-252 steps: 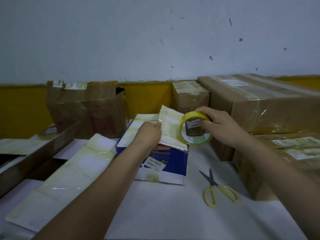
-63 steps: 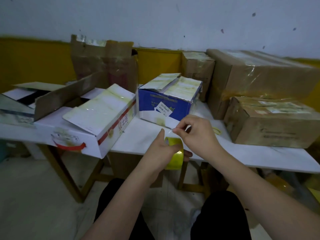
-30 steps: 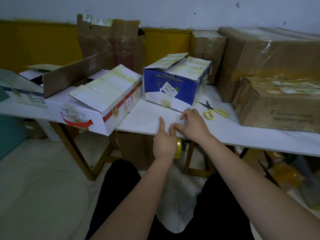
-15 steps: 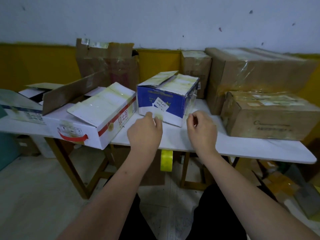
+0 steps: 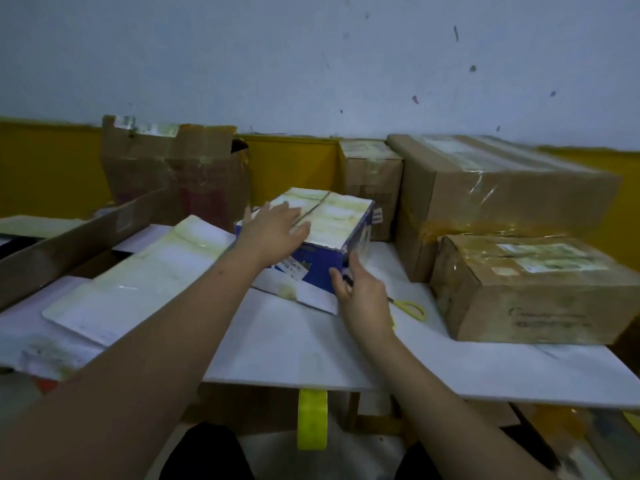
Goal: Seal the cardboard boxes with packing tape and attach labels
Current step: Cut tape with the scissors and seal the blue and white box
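Observation:
A small blue box [image 5: 320, 263] with white top flaps stands in the middle of the white table [image 5: 298, 348]. My left hand [image 5: 273, 230] lies flat on its top flaps, fingers straight, pressing them down. My right hand [image 5: 362, 296] is at the box's near right corner, fingers relaxed and touching its side. A roll of yellow packing tape [image 5: 311, 420] hangs from the table's front edge, stuck there by its loose end. Neither hand holds it.
Yellow-handled scissors [image 5: 410, 308] lie right of the blue box, partly behind my right hand. Taped brown boxes [image 5: 526, 285] are stacked at the right. An open white box [image 5: 145, 271] and a worn brown box [image 5: 173, 171] stand at the left.
My left hand rose from the box's front face onto its top flaps and pressed them flat. My right hand moved to the box's right corner. The tape roll still hangs at the table edge.

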A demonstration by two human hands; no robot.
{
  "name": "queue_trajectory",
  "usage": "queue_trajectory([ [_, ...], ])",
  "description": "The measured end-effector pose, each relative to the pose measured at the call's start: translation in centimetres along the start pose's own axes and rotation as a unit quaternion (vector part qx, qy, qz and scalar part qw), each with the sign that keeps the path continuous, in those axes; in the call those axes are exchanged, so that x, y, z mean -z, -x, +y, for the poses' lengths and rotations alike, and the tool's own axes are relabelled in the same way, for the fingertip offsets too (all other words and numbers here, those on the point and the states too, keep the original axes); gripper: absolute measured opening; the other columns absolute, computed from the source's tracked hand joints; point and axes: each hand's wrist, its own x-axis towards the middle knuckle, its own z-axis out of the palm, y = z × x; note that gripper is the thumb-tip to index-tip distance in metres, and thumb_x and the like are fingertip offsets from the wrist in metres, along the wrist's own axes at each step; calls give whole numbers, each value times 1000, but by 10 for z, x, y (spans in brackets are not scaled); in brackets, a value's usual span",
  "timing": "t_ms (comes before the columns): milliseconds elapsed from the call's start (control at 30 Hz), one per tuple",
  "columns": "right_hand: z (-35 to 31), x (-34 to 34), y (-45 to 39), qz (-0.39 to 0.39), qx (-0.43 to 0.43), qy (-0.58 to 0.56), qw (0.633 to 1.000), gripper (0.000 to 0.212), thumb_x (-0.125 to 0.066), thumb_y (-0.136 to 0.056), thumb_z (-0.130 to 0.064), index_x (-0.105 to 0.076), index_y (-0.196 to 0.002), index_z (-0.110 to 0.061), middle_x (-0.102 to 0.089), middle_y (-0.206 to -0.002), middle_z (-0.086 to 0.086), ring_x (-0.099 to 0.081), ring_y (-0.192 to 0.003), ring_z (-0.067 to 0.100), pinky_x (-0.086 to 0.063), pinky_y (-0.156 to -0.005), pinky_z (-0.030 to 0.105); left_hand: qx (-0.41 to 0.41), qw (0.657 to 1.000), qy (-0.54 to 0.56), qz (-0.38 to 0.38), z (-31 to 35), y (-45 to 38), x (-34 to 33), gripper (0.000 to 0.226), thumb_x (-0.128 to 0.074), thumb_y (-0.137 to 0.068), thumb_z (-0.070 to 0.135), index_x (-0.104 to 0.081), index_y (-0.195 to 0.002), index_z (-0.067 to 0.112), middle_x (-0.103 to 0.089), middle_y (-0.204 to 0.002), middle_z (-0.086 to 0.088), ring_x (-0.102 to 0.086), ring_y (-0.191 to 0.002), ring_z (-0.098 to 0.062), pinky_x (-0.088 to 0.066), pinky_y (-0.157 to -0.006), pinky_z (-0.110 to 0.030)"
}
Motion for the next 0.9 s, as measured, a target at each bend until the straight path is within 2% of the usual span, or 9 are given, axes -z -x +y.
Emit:
queue_trajectory([
  [67, 8, -7, 1, -22, 17, 21, 999, 48, -47, -103, -38, -41, -148, -22, -72, -97, 7, -67, -87, 24, -50, -70, 39, 28, 999, -32, 0, -8, -4, -10, 61, -24, -102, 61, -35, -154, 31, -25, -165, -1, -19, -151, -31, -10, -119, -58],
  [167, 12, -4, -4, -8, 2, -19, 1000, 47, -53, -100, -37, -47, -144, -23, -70, -118, 4, -66, -105, 21, -53, -82, 33, 53, 997, -50, 23, -3, -2, -18, 65, -19, -99, 65, -34, -154, 33, -25, -165, -2, -20, -150, -31, -13, -118, -55],
  [300, 4, 6, -20, 21, 15, -48, 999, 86, -65, -94, -37, -13, -159, -16, -22, -164, 1, -28, -145, 14, -29, -114, 24, 73, 995, -61, 32, 7, 6, -18, 69, -16, -98, 66, -31, -156, 31, -23, -165, -6, -19, -150, -33, -13, -118, -55],
  [333, 2, 7, -27, -2, 26, -54, 998, 89, -63, -94, -39, -6, -160, -18, -20, -164, 0, -28, -146, 13, -30, -115, 26, 79, 994, -64, 29, 10, 8, -18, 70, -16, -97, 66, -30, -156, 30, -21, -166, -7, -18, -150, -34, -13, -118, -55],
  [433, 4, 8, -42, -68, 16, -110, 991, 78, -62, -95, -41, -18, -158, -29, -57, -140, -3, -58, -119, 13, -54, -93, 33, 91, 992, -84, 20, 16, 12, -17, 73, -14, -95, 66, -33, -155, 30, -16, -166, -16, -19, -150, -35, -15, -117, -55],
  [567, 10, 13, -47, -93, -22, -215, 972, 56, -62, -96, -36, -43, -148, -35, -63, -130, -11, -61, -113, 6, -59, -86, 37, 102, 987, -122, -14, 15, 6, -7, 74, -13, -93, 68, -41, -150, 30, -29, -158, -21, -31, -143, -37, -25, -110, -56],
  [733, 12, 17, -50, -85, 3, -80, 993, 37, -55, -99, -42, -57, -133, -29, -69, -121, -6, -64, -107, 12, -58, -80, 36, 30, 982, -156, -97, 0, 6, 19, 93, -5, -80, 90, -20, -157, 41, -28, -161, -13, -30, -145, -35, -24, -111, -56],
  [833, 11, 24, -51, -54, 4, -23, 998, 37, -55, -101, -29, -52, -137, -23, -64, -130, 2, -60, -116, 21, -54, -87, 35, -14, 985, -97, -142, -28, 11, 36, 97, -18, -72, 95, -10, -157, 48, -10, -168, -6, -14, -153, -31, -15, -115, -55],
  [900, 7, 29, -50, -54, 36, 4, 998, 62, -59, -99, -24, -29, -154, -27, -36, -157, 1, -39, -140, 19, -43, -105, 32, -14, 986, -41, -159, -48, 15, 33, 95, -32, -71, 94, -6, -154, 55, 7, -169, -3, -1, -154, -32, -13, -118, -56],
])
